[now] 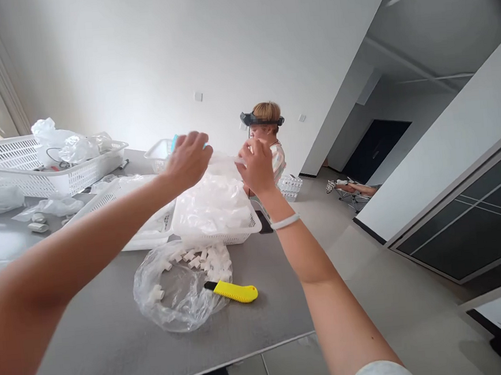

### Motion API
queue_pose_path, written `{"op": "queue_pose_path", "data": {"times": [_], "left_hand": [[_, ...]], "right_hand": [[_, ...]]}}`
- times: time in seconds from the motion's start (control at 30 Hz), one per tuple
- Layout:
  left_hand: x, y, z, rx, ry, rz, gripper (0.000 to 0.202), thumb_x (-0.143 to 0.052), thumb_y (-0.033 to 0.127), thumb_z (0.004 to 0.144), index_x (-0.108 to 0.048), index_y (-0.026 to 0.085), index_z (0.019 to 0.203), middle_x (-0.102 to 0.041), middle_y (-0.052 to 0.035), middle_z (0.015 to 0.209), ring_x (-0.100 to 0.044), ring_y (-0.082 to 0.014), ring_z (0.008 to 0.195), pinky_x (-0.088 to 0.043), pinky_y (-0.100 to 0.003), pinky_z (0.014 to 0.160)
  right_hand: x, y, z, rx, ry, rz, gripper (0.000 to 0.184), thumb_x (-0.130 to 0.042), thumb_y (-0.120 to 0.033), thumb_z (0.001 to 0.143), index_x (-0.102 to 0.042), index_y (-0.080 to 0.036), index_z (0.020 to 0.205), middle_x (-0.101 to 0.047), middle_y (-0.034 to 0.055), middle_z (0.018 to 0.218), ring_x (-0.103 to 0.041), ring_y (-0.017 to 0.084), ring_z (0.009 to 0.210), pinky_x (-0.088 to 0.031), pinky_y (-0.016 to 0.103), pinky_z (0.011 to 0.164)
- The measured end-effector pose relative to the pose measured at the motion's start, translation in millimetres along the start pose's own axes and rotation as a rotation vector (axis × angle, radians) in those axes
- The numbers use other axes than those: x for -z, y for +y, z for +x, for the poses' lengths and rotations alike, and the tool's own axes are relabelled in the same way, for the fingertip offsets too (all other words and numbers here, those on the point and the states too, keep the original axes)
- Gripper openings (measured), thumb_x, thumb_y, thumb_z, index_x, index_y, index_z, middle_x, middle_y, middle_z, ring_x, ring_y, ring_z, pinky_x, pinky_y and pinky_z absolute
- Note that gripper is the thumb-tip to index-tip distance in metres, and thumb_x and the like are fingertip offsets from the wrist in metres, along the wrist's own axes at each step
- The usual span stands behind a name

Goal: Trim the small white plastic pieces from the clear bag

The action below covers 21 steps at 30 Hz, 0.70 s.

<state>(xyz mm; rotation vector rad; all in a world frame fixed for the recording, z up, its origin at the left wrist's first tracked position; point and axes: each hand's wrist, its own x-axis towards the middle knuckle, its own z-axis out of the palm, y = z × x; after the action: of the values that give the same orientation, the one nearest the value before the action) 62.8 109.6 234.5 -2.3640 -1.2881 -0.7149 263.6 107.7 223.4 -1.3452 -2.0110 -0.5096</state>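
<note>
Above a white basket (237, 235), both my hands are raised with a clear plastic bag (223, 162) between them. My left hand (189, 160) is closed at the bag's left side, its fingertips partly hidden. The fingers of my right hand (257, 165) pinch the bag's right edge. More clear plastic bags (212, 205) fill the basket below. Nearer to me, an opened clear bag (174, 315) lies on the table with several white plastic pipe fittings (195, 260) in it. A yellow utility knife (237, 291) rests across its right side.
The grey table (272, 301) ends at a front edge. Another white basket (146, 239) stands to the left, and a large basket (68, 181) with bags is farther back. A smaller basket (156, 154) is behind my left hand. A person (276, 151) wearing a headset is beyond the table.
</note>
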Motion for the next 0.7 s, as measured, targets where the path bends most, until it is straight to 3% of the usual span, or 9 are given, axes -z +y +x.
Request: {"op": "queue_pose_path", "data": {"times": [0.07, 0.1, 0.23, 0.3, 0.37, 0.47, 0.53, 0.63, 0.7], "left_hand": [[-38.0, -8.1, 19.6, 0.053, -0.257, -0.058, 0.048, -0.035, 0.003, 0.094, -0.053, 0.009, 0.138, -0.044, -0.0233, 0.148, -0.046, -0.0386, 0.136, -0.041, -0.056, 0.108], [-58.0, -11.7, 23.2, 0.05, -0.345, -0.079, 0.05, -0.037, 0.002, 0.093, -0.052, 0.01, 0.139, -0.048, -0.0242, 0.145, -0.054, -0.0363, 0.129, -0.047, -0.052, 0.102], [-129.3, -23.1, 16.1, 0.043, -0.571, -0.135, 0.071, -0.061, 0.001, 0.077, -0.054, 0.025, 0.144, -0.06, -0.016, 0.142, -0.07, -0.0296, 0.107, -0.056, -0.036, 0.083], [-154.2, -27.7, 10.8, 0.062, -0.65, -0.158, 0.079, -0.069, 0.002, 0.067, -0.058, 0.025, 0.142, -0.06, -0.0179, 0.144, -0.072, -0.0308, 0.099, -0.057, -0.035, 0.075], [-170.6, -31.1, 7.2, 0.084, -0.697, -0.184, 0.079, -0.074, 0.007, 0.065, -0.059, 0.023, 0.141, -0.061, -0.0192, 0.142, -0.071, -0.033, 0.101, -0.056, -0.036, 0.077], [-181.6, -34.1, 1.6, 0.108, -0.734, -0.233, 0.078, -0.077, 0.02, 0.07, -0.055, 0.026, 0.145, -0.063, -0.0145, 0.14, -0.067, -0.0334, 0.112, -0.053, -0.037, 0.089], [-181.3, -35.4, -2.6, 0.117, -0.746, -0.259, 0.08, -0.074, 0.02, 0.074, -0.05, 0.028, 0.15, -0.056, -0.0146, 0.149, -0.063, -0.0341, 0.119, -0.05, -0.039, 0.096], [-167.5, -38.3, -5.8, 0.114, -0.735, -0.279, 0.078, -0.066, 0.015, 0.08, -0.045, 0.031, 0.153, -0.03, -0.0129, 0.166, -0.052, -0.0366, 0.134, -0.043, -0.043, 0.107], [-147.9, -40.6, -6.8, 0.101, -0.682, -0.266, 0.078, -0.062, 0.015, 0.085, -0.038, 0.033, 0.157, -0.02, -0.0099, 0.169, -0.037, -0.0389, 0.145, -0.033, -0.049, 0.115]], "right_hand": [[-30.0, 10.2, 10.2, -0.012, -0.125, 0.081, 0.031, -0.042, -0.005, 0.092, -0.065, -0.014, 0.11, -0.051, 0.0174, 0.141, -0.038, 0.033, 0.139, -0.031, 0.055, 0.117], [-47.6, 14.0, 10.2, -0.007, -0.19, 0.104, 0.03, -0.045, -0.004, 0.09, -0.065, -0.013, 0.11, -0.057, 0.0181, 0.136, -0.045, 0.032, 0.134, -0.036, 0.054, 0.115], [-114.7, 23.0, -7.4, 0.018, -0.435, 0.197, 0.019, -0.076, -0.012, 0.076, -0.07, -0.018, 0.093, -0.073, 0.0106, 0.105, -0.068, 0.027, 0.098, -0.056, 0.043, 0.09], [-137.0, 24.2, -17.6, 0.012, -0.506, 0.223, 0.014, -0.083, -0.017, 0.073, -0.069, -0.02, 0.077, -0.074, 0.0068, 0.092, -0.069, 0.022, 0.081, -0.057, 0.036, 0.078], [-149.8, 22.3, -25.3, -0.011, -0.56, 0.244, 0.017, -0.081, -0.022, 0.077, -0.067, -0.017, 0.069, -0.075, 0.0068, 0.09, -0.07, 0.018, 0.077, -0.055, 0.031, 0.076], [-154.7, 15.9, -32.2, -0.066, -0.623, 0.275, 0.022, -0.073, -0.026, 0.084, -0.067, -0.01, 0.071, -0.074, 0.0118, 0.103, -0.071, 0.017, 0.089, -0.051, 0.028, 0.083], [-150.5, 13.2, -33.6, -0.101, -0.654, 0.302, 0.019, -0.071, -0.023, 0.084, -0.069, -0.005, 0.076, -0.073, 0.015, 0.11, -0.07, 0.017, 0.098, -0.049, 0.028, 0.091], [-133.5, 15.6, -29.8, -0.128, -0.676, 0.357, 0.021, -0.073, -0.02, 0.081, -0.071, -0.004, 0.094, -0.072, 0.0154, 0.118, -0.069, 0.02, 0.107, -0.048, 0.033, 0.099], [-115.4, 18.3, -26.1, -0.133, -0.63, 0.393, 0.032, -0.074, -0.021, 0.082, -0.07, -0.009, 0.111, -0.067, 0.0146, 0.132, -0.062, 0.025, 0.124, -0.043, 0.039, 0.111]]}}
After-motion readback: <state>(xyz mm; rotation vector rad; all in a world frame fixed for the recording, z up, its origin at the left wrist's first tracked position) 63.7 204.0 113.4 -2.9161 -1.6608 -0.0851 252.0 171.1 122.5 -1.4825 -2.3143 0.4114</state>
